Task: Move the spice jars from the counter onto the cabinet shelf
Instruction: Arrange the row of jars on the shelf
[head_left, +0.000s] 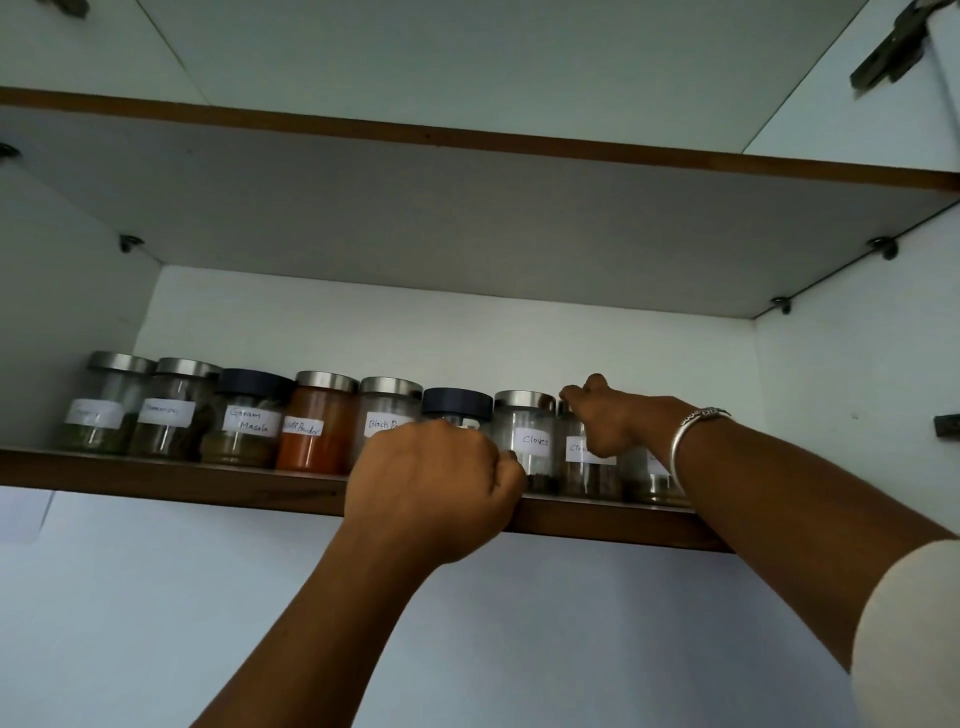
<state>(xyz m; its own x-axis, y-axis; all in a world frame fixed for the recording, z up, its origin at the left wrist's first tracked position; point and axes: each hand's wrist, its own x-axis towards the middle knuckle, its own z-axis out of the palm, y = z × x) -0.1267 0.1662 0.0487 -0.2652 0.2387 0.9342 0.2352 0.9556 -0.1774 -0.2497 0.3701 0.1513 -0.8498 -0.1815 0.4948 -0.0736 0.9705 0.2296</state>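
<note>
A row of several labelled glass spice jars stands on the brown-edged cabinet shelf, among them Garam Masala, an orange powder jar and Cloves. My left hand curls around the body of a dark-lidded jar, hiding most of it. Just right of Cloves, my right hand grips a steel-lidded jar, fingers over its lid and thumb down its front. One more jar at the right end is partly hidden behind my right forearm.
The shelf board above hangs low over the jar lids. White cabinet side walls close in the shelf at left and right. An open door with its hinge shows at the upper right. The counter is out of view.
</note>
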